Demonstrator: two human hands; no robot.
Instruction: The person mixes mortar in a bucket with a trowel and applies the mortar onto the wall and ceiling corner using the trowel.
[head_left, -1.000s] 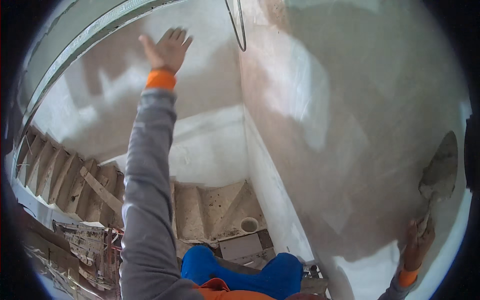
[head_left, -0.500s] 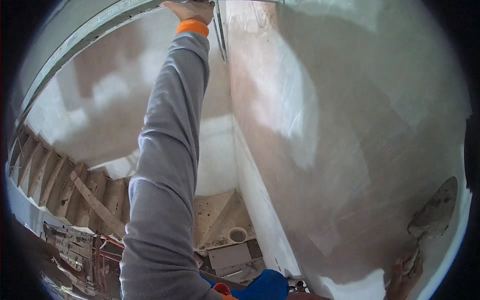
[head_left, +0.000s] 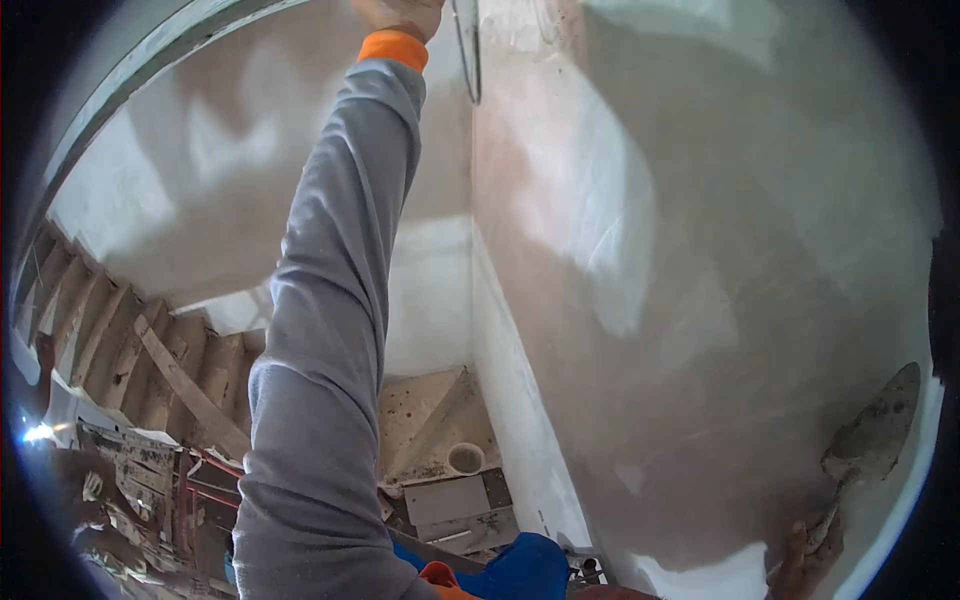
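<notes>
My left hand (head_left: 398, 14) is raised high, cut off by the top edge near a long light strip (head_left: 130, 95) along the upper wall; its fingers are out of sight, so I cannot tell what they touch. My grey sleeve with an orange cuff crosses the middle. At the lower right my right hand (head_left: 812, 555) is closed on the handle of a pointed trowel (head_left: 872, 425) with a dirty blade, held in front of the plastered wall (head_left: 690, 260). A thin bent cable or rod (head_left: 474, 70) hangs by the wall corner.
Below are concrete stairs (head_left: 85, 310) with a long board (head_left: 190, 385) across them, a landing (head_left: 420, 420) with a round bucket (head_left: 465, 459), flat boards (head_left: 445, 500), cluttered timber and red metal (head_left: 135, 485), and my blue-clad legs (head_left: 520, 565). A bright glare sits at the left rim.
My left hand was open with spread fingers a second ago and has since risen to the top edge, fingers leaving view. My right hand and trowel have sunk lower in the picture.
</notes>
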